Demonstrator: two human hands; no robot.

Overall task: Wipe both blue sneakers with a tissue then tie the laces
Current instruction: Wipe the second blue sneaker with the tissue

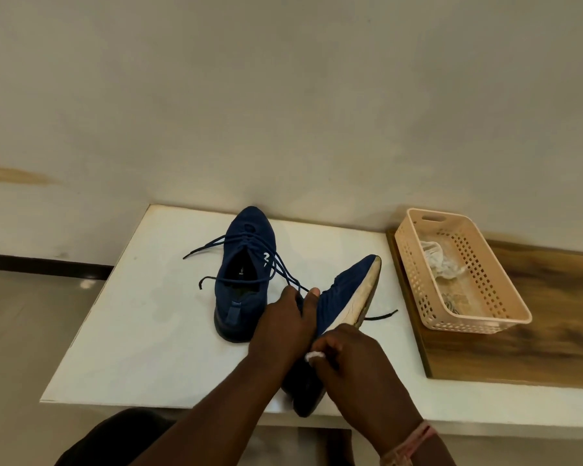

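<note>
The left hand [285, 322] grips the tilted blue sneaker [344, 297] at its upper, thumb on the side, toe pointing toward one o'clock. The right hand [354, 359] has its fingers curled round a wad of white tissue [313, 355] against the heel. The second sneaker [241, 274] stands upright on the white tabletop [132, 331] at eleven o'clock, laces [212, 245] loose. A beige basket [478, 297] sits at three o'clock.
</note>
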